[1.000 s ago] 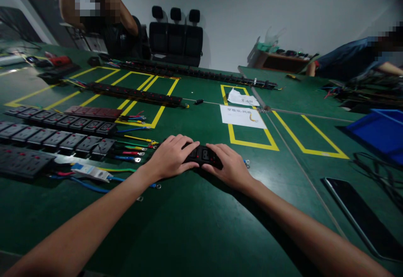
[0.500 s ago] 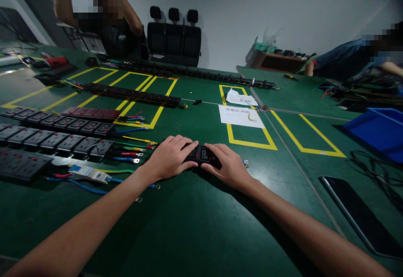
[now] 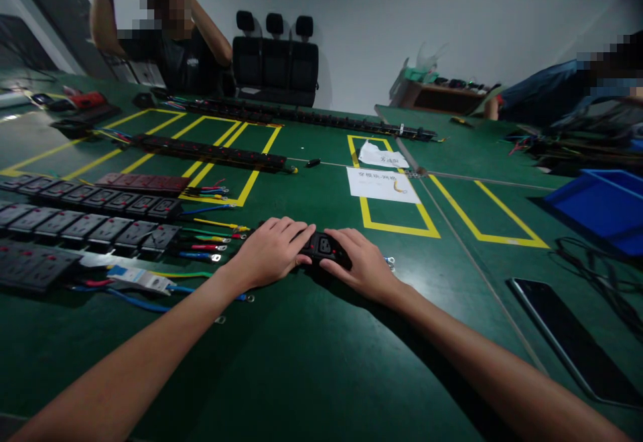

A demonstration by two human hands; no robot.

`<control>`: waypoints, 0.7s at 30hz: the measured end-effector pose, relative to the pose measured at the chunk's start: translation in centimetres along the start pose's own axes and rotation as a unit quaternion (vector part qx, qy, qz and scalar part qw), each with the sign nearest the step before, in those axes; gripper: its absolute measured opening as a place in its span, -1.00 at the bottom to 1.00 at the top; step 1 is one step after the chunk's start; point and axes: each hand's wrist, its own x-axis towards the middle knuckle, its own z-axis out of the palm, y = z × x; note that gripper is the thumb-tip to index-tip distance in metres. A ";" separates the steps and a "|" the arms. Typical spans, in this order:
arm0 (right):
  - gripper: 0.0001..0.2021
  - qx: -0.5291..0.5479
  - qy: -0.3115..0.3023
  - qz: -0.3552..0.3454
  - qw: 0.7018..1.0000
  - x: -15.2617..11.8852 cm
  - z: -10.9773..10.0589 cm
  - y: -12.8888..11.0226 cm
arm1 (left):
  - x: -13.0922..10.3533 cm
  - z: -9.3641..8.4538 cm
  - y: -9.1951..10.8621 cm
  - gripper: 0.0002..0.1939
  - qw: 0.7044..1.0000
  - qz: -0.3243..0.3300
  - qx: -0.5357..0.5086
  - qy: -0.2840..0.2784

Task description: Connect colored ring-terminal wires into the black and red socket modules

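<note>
Green tabletop (image 3: pixel 301 361) | left hand (image 3: pixel 271 252) on socket strip (image 3: pixel 324 245) | thumb drawn back

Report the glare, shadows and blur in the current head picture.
Head view: pale glare on the green table, right of the right hand; head view: a dark shadow on the table below the right forearm; head view: the dark wiring at far right looks soft; head view: the upper right corner falls dark.

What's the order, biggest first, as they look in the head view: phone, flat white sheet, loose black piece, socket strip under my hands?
1. Phone, nearest the camera
2. Flat white sheet
3. Loose black piece
Socket strip: larger than the black piece, otherwise unsure; partly covered.
</note>
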 end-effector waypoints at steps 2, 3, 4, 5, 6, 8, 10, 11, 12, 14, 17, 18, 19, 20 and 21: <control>-0.52 0.014 -0.001 0.000 1.000 0.0 0.0 0.0 | 0.0 0.0 0.0 -0.43 1.000 0.000 -0.001 0.002; -0.52 0.018 -0.001 0.000 1.000 0.0 -0.1 0.1 | 0.0 0.0 0.0 -0.43 1.000 -0.001 -0.001 0.003; -0.52 0.021 -0.001 0.001 1.000 0.0 0.0 0.1 | 0.0 0.0 0.0 -0.43 1.000 -0.001 -0.001 0.004; -0.52 0.022 -0.002 0.001 1.000 0.0 0.0 0.1 | 0.1 0.0 0.0 -0.43 1.000 -0.001 -0.001 0.004; -0.52 0.022 -0.002 0.001 1.000 0.0 0.0 0.1 | 0.1 0.0 0.0 -0.43 1.000 -0.001 -0.001 0.004; -0.51 0.023 -0.002 -0.001 1.000 0.0 0.0 0.1 | 0.1 0.0 0.0 -0.43 1.000 -0.001 0.001 0.002; -0.51 0.026 -0.002 -0.002 1.000 0.0 0.0 0.2 | 0.1 0.0 0.0 -0.43 1.000 -0.001 0.008 -0.001; -0.51 0.029 -0.002 -0.002 1.000 0.0 0.0 0.2 | 0.1 0.0 0.0 -0.43 1.000 0.000 0.011 -0.003; -0.51 0.033 -0.003 -0.003 0.999 0.0 0.0 0.2 | 0.1 0.0 0.0 -0.42 1.000 0.001 0.013 -0.004; -0.51 0.039 -0.005 -0.004 0.999 0.0 -0.1 0.2 | 0.0 0.0 0.0 -0.42 1.000 0.003 0.015 -0.006; -0.52 0.045 -0.007 -0.008 0.999 0.0 -0.2 0.1 | 0.1 0.0 0.0 -0.43 1.000 0.005 0.014 -0.006; -0.52 0.045 -0.007 -0.008 0.999 0.0 -0.2 0.1 | 0.1 0.0 0.0 -0.43 1.000 0.006 0.013 -0.006; -0.52 0.045 -0.007 -0.009 0.999 0.0 -0.3 0.1 | 0.1 0.0 0.0 -0.43 1.000 0.006 0.011 -0.005; -0.52 0.044 -0.008 -0.010 0.999 0.0 -0.3 0.1 | 0.1 0.0 -0.1 -0.43 1.000 0.006 0.008 -0.004; -0.52 0.041 -0.008 -0.009 0.999 0.0 -0.3 0.0 | 0.1 -0.1 -0.1 -0.42 1.000 0.005 0.004 -0.004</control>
